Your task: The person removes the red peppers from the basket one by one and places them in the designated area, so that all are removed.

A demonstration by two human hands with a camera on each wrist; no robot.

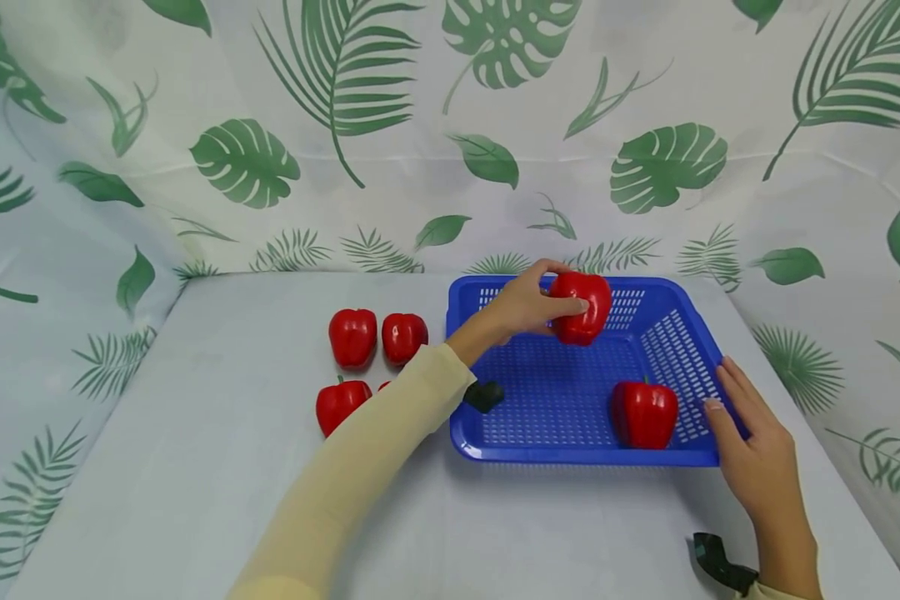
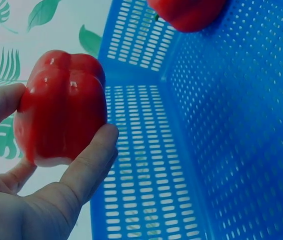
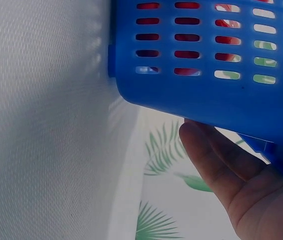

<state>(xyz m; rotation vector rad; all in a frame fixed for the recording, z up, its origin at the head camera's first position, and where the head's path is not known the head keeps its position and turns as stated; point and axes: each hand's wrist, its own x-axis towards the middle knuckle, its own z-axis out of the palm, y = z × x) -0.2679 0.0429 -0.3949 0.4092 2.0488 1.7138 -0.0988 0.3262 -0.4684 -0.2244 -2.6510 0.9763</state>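
A glossy red bell pepper is in my left hand, over the back part of a blue plastic basket. In the left wrist view, thumb and fingers pinch the held pepper from its sides. A second red bell pepper sits inside the basket at its front right corner. My right hand grips the basket's right side, its thumb at the rim. The right wrist view shows the fingers of that hand against the basket's blue wall.
Left of the basket, several red bell peppers stand on the white table: two behind, one in front, and another mostly hidden by my left sleeve. A leaf-patterned cloth hangs behind the table.
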